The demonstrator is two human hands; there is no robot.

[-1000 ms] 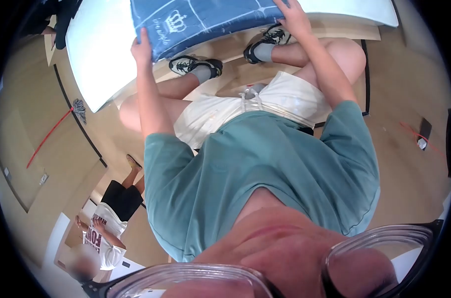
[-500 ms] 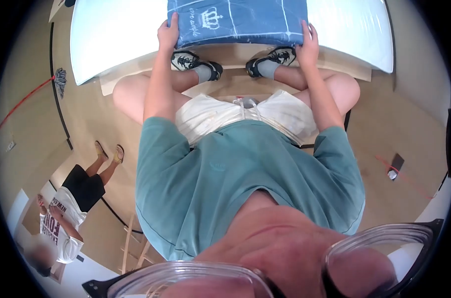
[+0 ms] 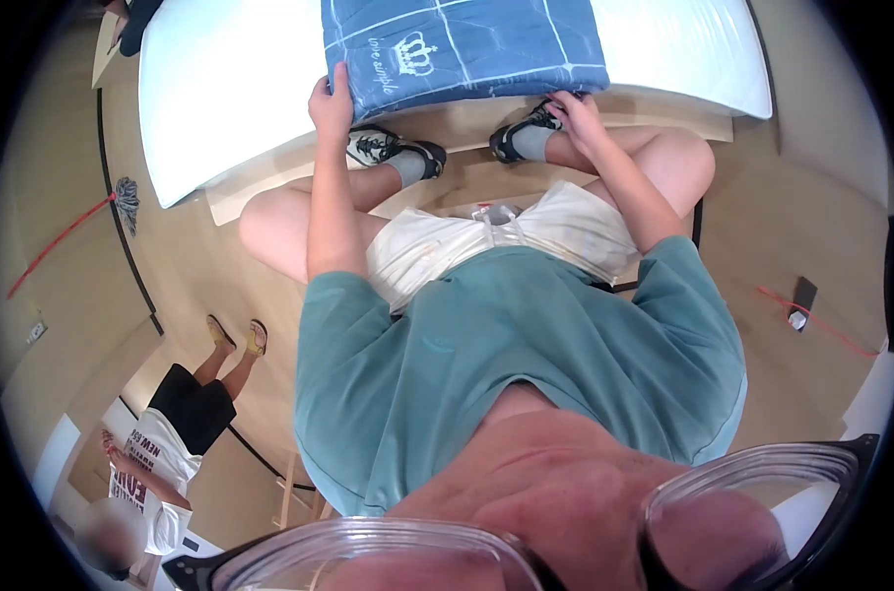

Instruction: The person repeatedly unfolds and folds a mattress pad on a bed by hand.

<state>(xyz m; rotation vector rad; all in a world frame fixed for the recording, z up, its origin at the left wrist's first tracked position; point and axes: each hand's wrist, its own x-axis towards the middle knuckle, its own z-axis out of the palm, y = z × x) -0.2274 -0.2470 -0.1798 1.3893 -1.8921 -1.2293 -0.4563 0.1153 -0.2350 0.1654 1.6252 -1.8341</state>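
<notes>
Blue folded cloth (image 3: 476, 44) lies on the white surface (image 3: 235, 89); probably light, soft, floppy, best taken by both near corners. Left hand (image 3: 331, 106) pinches one corner, thumb uppermost; right hand (image 3: 579, 118) at the other, grip unclear.

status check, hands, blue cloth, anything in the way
Left hand gripping blue crown-print cloth at left edge; right hand at near-right corner, grip unclear. Cloth over white mattress, far end out of frame. Nothing visible blocking.

A black line (image 3: 101, 133) runs across the tan floor (image 3: 752, 236).
</notes>
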